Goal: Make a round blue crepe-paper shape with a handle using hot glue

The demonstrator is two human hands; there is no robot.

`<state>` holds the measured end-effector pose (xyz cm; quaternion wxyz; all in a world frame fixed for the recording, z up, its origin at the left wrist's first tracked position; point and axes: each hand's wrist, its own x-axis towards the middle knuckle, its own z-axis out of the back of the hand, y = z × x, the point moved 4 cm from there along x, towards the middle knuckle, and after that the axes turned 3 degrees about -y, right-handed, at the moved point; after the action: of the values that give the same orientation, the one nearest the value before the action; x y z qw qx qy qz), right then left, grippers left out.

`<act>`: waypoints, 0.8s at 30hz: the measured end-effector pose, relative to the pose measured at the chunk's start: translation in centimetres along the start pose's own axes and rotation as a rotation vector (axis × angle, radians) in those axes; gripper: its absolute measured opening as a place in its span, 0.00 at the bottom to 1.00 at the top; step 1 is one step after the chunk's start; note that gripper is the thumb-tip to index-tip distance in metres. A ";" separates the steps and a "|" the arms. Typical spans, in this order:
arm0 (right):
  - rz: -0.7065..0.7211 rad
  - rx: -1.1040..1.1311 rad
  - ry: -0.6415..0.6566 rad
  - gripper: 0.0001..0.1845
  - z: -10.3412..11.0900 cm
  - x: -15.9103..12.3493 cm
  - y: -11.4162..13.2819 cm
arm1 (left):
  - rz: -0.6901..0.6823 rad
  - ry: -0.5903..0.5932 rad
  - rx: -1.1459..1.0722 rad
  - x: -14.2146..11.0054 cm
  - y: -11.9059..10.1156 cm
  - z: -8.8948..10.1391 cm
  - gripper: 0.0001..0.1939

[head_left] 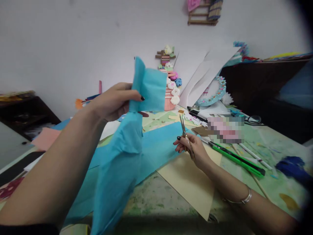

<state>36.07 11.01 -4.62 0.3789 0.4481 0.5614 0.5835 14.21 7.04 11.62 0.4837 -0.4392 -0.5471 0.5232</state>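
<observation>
My left hand [117, 99] is raised at the middle of the view, fingers closed on blue crepe paper [153, 89]. A folded piece sticks up and to the right of the thumb, while a long crumpled length hangs down toward the table's front edge. My right hand [192, 148] holds a small pair of scissors [184, 130], its gold-coloured handle in the fingers and the blades pointing up. The scissors stand apart from the raised paper. Under both hands lie more blue paper [161, 140] and a cream sheet [188, 179].
A green utility knife [237, 160] and thin sticks [255, 156] lie right of my right hand. Farther back are white sheets [207, 75] leaning on the wall, a flower-decorated craft [174, 88] and a blue wreath [222, 88]. Dark blue crumpled material [292, 168] sits far right.
</observation>
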 end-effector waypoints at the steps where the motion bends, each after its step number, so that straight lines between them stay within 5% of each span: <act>1: 0.016 -0.021 -0.001 0.21 0.1 -0.1 0.1 | 0.017 -0.026 -0.076 -0.2 -0.3 -0.2 0.11; 6: 0.075 -0.095 -0.046 0.17 1.0 -0.5 0.3 | 0.031 -0.073 -0.359 0.2 2.4 -1.2 0.21; 13: 0.106 -0.275 -0.077 0.12 1.9 -1.5 1.1 | 0.262 -0.096 -0.565 -0.2 10.9 -2.6 0.11; 18: 0.226 -0.611 -0.079 0.09 1.4 -1.8 1.6 | 0.248 -0.143 -0.362 -0.8 12.4 -1.1 0.16; 24: 0.321 -0.886 -0.001 0.13 -0.1 -2.5 2.6 | 0.154 -0.159 -0.402 -0.8 13.1 -0.1 0.23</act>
<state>36.92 8.38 -2.24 0.4388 0.3249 0.1818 0.8178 14.06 7.12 -1.49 0.3003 -0.5245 -0.6418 0.4720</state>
